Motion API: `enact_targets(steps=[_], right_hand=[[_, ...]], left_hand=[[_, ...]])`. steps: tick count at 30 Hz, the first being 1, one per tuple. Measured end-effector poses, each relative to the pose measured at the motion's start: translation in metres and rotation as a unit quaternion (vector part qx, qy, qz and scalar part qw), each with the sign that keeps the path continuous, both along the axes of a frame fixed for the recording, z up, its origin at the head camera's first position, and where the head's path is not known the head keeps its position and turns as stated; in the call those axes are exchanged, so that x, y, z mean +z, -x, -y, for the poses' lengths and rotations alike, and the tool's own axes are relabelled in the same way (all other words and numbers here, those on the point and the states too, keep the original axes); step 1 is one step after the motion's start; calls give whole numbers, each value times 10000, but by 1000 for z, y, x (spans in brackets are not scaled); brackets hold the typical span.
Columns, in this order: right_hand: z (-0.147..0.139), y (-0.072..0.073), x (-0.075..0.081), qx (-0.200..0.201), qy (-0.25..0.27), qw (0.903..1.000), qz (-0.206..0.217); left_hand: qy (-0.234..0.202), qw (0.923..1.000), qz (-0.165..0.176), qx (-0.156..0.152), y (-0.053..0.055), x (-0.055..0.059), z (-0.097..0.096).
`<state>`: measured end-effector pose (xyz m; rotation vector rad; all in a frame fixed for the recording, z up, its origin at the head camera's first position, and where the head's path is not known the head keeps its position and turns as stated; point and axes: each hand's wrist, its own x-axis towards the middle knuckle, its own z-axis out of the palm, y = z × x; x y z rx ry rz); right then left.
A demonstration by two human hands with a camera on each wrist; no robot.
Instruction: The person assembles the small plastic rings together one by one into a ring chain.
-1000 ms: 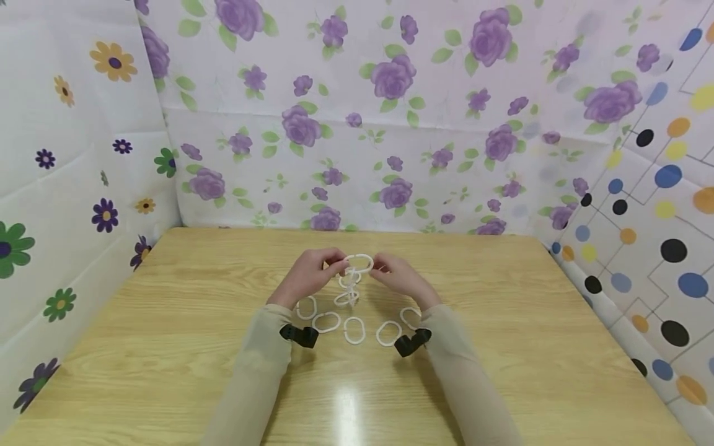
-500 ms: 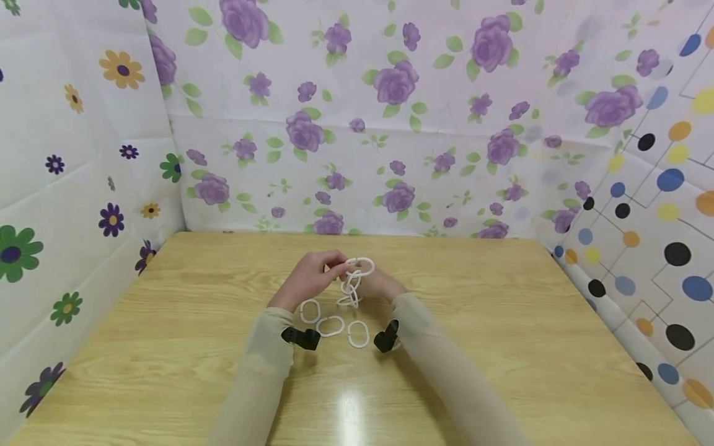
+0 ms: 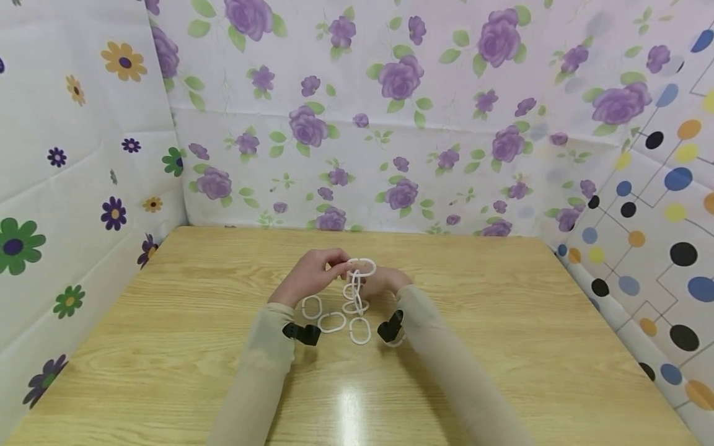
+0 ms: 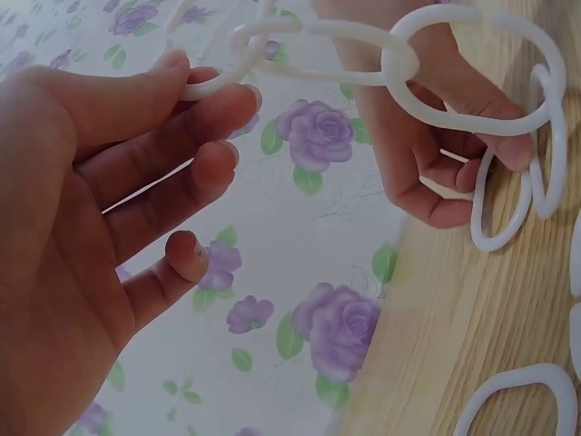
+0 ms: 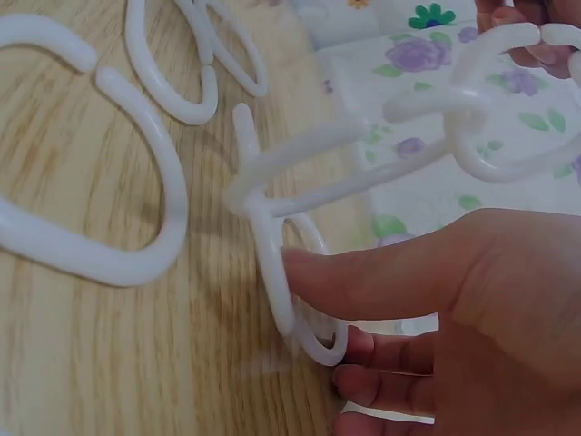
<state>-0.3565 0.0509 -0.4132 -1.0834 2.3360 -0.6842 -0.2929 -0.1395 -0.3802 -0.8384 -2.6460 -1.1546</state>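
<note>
In the head view, my left hand [image 3: 311, 277] pinches a white plastic C-shaped chain link [image 3: 375, 267] between thumb and fingertips. From it a short chain of similar links hangs down to near the table. Beside the lower chain is my right hand [image 3: 380, 282], partly hidden behind it. The right wrist view shows the right thumb [image 5: 363, 282] against a lower link [image 5: 272, 268], with the other fingers bent behind another link [image 5: 327, 356]. In the left wrist view, a middle link [image 4: 472, 123] passes in front of the right hand.
Several loose white links lie on the wooden table [image 3: 223, 371] in front of the chain, including an oval one [image 3: 369, 331]. Another loose link [image 3: 396, 345] is partly covered by the right wrist's black camera [image 3: 390, 326]. Flowered cloth [image 3: 251, 155] closes off the back.
My right hand has moved left and inward from beside the top link to the lower chain. The hanging links have shifted and straightened. My left hand still holds the top link, almost in place.
</note>
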Motion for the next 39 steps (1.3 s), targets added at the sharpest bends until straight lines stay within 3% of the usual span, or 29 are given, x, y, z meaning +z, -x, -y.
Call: enact_targets(steps=[4, 7, 12, 20, 23, 30, 39], right_hand=[[-6, -2, -1, -109, 158, 9996, 214], [-10, -3, -4, -697, 154, 9974, 105], [-16, -8, -9, -1973, 99, 9802, -139], [-26, -15, -7, -2753, 496, 9564, -833], [-30, -20, -3, -2967, 612, 9474, -1028], [-40, -35, 9, -3278, 1122, 9326, -1010], [-51, -40, 21, -3497, 1620, 9170, -1025]], left_hand=[[-23, 10000, 2, -46, 0, 0, 0], [-12, 10000, 28, -94, 0, 0, 1], [51, 9996, 160, -208, -1, -1, 2], [135, 9995, 254, -158, 2, -4, 3], [139, 9993, 298, -193, 2, -4, 3], [238, 9979, 561, -234, 3, -6, -2], [300, 9970, 669, -266, 5, -13, -4]])
